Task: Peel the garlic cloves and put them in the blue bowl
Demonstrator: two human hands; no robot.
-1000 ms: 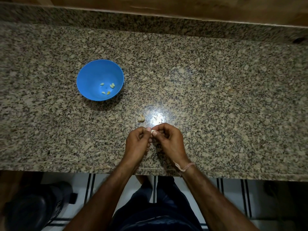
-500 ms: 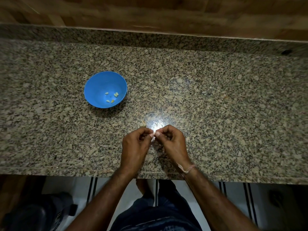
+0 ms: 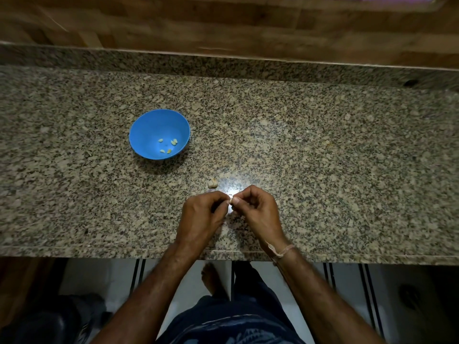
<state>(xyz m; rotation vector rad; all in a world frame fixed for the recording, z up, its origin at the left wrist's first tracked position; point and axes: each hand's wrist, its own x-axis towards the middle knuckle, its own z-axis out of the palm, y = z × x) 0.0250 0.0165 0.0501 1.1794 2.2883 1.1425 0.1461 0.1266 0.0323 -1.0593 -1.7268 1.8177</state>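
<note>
Garlic clove [image 3: 231,200] — small and pale — is pinched between the fingertips of both hands, left hand [image 3: 202,214] and right hand [image 3: 255,209] curled round it near the granite counter [image 3: 323,157]'s front edge. Peeling looks to be the step in hand. Peeled cloves [image 3: 169,145] lie in the blue bowl [image 3: 139,127], off to the left; a pale bit [image 3: 212,182] lies just beyond the hands — clove or skin, I can't tell. Next, I'd judge: strip the skin, then reach left to the bowl.

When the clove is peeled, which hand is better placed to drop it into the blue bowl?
Probably the left hand: the bowl lies left of both hands, so the right hand would have to cross. Both pinch the clove.
</note>
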